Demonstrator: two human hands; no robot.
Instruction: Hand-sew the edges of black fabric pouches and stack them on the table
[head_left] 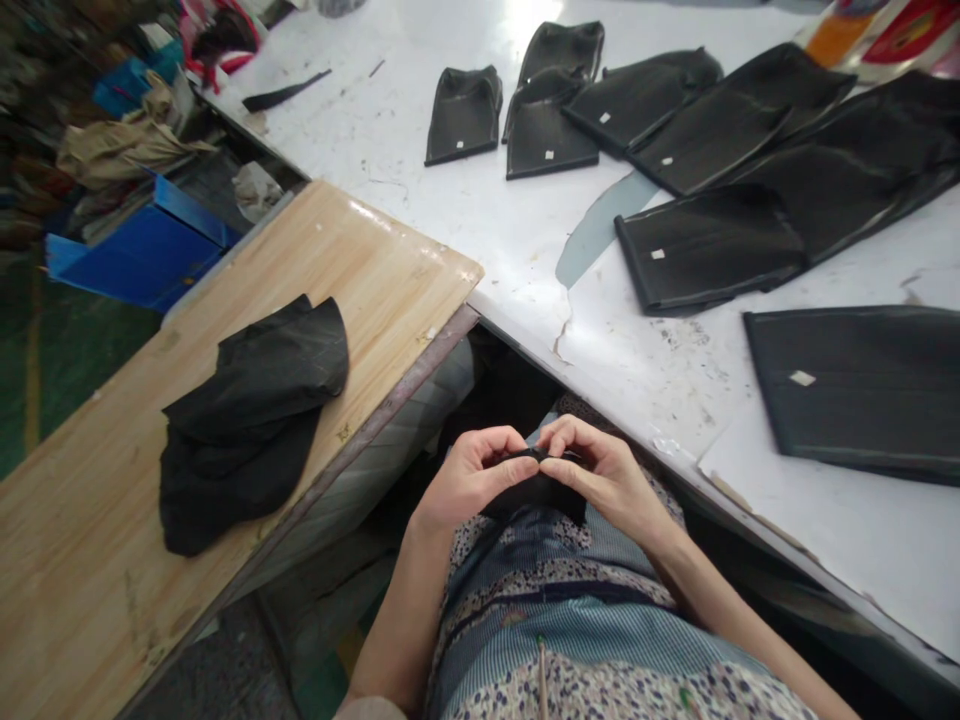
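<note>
While I sit at the white table (465,215), my left hand (469,478) and right hand (604,475) both pinch one small black cloth piece (541,490) over my lap.

Hands: two, the left hand (469,475) and the right hand (600,475), both pinching one small black piece (536,490) over the lap.
Black pieces on the white table (465,215): about eight flat ones; at the far right they overlap, so the exact count cannot be told.
White tags: six show, one per piece, for instance on the near piece (862,390).
Black pieces on the wooden board (360,260): one heap (251,420); how many pieces lie in it cannot be told.
Black strip (285,93): one, at the far edge of the table.
Blue bins (142,250): one on the floor.
Tables: two, one white, one wooden.
</note>
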